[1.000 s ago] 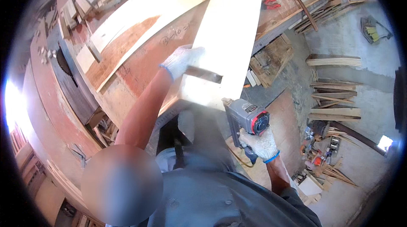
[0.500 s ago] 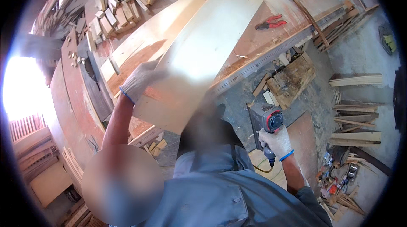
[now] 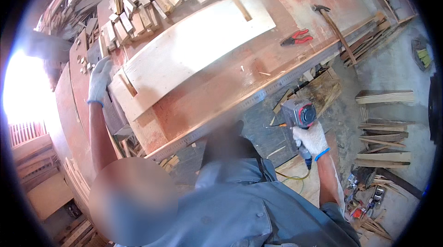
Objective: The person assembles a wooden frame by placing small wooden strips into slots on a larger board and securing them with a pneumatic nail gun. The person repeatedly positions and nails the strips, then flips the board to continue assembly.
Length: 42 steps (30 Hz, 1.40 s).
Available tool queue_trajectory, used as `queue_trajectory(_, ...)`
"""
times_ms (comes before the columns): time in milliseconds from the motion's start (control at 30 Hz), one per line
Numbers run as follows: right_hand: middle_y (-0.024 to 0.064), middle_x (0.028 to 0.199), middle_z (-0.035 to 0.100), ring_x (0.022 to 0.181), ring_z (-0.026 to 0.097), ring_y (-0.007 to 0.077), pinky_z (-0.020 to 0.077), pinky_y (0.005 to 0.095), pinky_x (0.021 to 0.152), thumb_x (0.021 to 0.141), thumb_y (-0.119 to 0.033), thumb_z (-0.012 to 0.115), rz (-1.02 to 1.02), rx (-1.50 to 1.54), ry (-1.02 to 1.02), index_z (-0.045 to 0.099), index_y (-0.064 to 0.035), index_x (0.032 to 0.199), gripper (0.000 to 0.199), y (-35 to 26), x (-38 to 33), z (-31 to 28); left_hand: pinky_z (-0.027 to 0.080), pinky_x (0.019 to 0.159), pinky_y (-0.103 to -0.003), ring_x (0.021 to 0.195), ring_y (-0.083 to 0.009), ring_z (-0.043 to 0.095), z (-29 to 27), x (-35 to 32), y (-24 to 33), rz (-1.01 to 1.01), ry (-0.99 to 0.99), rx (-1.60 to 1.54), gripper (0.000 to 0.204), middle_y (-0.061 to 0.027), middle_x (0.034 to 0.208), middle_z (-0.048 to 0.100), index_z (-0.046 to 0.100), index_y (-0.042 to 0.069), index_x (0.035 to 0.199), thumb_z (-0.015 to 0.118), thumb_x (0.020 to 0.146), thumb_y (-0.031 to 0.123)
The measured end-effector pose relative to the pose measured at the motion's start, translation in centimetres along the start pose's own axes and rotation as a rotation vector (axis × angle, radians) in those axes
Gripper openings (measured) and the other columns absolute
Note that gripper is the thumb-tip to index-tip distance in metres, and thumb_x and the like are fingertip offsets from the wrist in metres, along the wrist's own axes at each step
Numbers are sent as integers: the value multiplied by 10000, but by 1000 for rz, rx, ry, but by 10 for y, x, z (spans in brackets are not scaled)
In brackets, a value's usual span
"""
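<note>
My right hand, in a white glove with a blue cuff, is closed around the handle of an air nail gun, off the bench's near edge. A yellow hose trails below the tool. A pale plywood panel lies flat on the bench, with a short wood strip at its left end and another strip at its far right end. Beyond the panel's left end, my gloved left hand reaches with fingers stretched toward the nearest cut wood blocks. Nothing shows in its grasp.
Red-handled pliers and a hammer lie on the bench's right part. A metal ruler runs along its near edge. Stacked boards and scrap wood stand on the floor at right. Small wood cubes lie at left.
The panel has gone from tilted in my left hand to flat on the bench. My left hand has let go and moved left to the blocks. The nail gun has shifted slightly right.
</note>
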State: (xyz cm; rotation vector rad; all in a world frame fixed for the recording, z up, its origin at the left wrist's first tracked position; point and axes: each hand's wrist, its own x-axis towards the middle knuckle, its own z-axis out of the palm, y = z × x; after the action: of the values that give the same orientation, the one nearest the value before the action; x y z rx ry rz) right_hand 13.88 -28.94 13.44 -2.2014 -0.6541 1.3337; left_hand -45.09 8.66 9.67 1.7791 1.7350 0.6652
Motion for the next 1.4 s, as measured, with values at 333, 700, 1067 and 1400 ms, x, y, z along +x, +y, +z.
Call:
queue_trajectory(333,256,1205,722,1085,691,462,551,558,944,901,-397,684,-244,-943,438,608,-113,1366,550,-68,185,-67,514,954,-439,1060,-369,681,76,-103,-146,-408,179,-69,459,-225,1120,720,711,-15,1169,553,1004,383)
queue_trajectory(700,237,1206,720,1082,695,447,545,556,959,879,-466,722,-722,-816,550,698,-23,1178,535,-131,311,-7,481,752,-438,769,-266,570,93,-107,-112,-633,296,26,377,-158,808,635,675,-30,965,550,996,324)
queue_trajectory(1067,303,1178,713,1147,667,491,527,557,963,934,-572,592,-396,-655,271,704,-45,1165,587,-208,398,55,503,746,-405,804,-214,637,92,-96,-122,-718,466,-32,408,-124,875,726,741,-61,945,599,974,321)
queue_trajectory(1400,243,1180,720,1119,664,464,518,528,944,1001,-459,539,-434,-692,184,719,-40,1123,472,-237,442,59,521,844,-399,907,-236,666,82,-40,-162,-887,371,-45,459,-140,1002,735,744,-69,1041,620,972,367)
